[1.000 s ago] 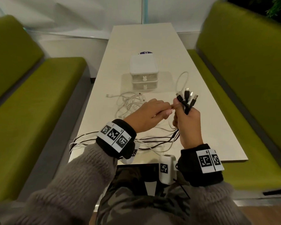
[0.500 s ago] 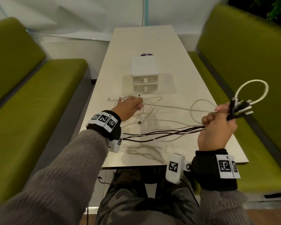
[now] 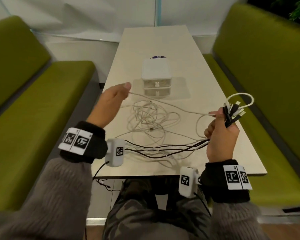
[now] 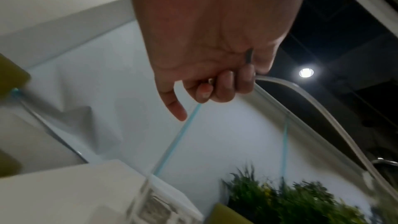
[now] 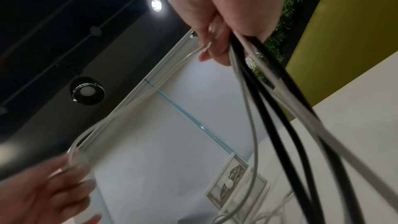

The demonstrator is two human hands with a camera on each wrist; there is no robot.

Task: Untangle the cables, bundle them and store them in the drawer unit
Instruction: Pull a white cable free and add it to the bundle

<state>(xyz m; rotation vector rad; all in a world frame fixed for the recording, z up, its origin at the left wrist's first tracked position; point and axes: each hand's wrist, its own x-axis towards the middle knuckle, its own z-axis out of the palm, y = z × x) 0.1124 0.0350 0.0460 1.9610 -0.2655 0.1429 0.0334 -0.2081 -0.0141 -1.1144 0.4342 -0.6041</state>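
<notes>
Cables (image 3: 146, 118) lie in a loose white tangle mid-table (image 3: 215, 94), just near of the drawer unit (image 3: 157, 78). A bunch of black and white cable ends (image 3: 232, 113) is gripped in the right hand (image 3: 220, 135), fingers curled tight round it, raised over the table's right edge; its strands (image 3: 163, 150) trail left across the near table. One white cable (image 3: 171, 105) is pinched in the curled fingers of the left hand (image 3: 111, 103) and stretched to the right hand.
</notes>
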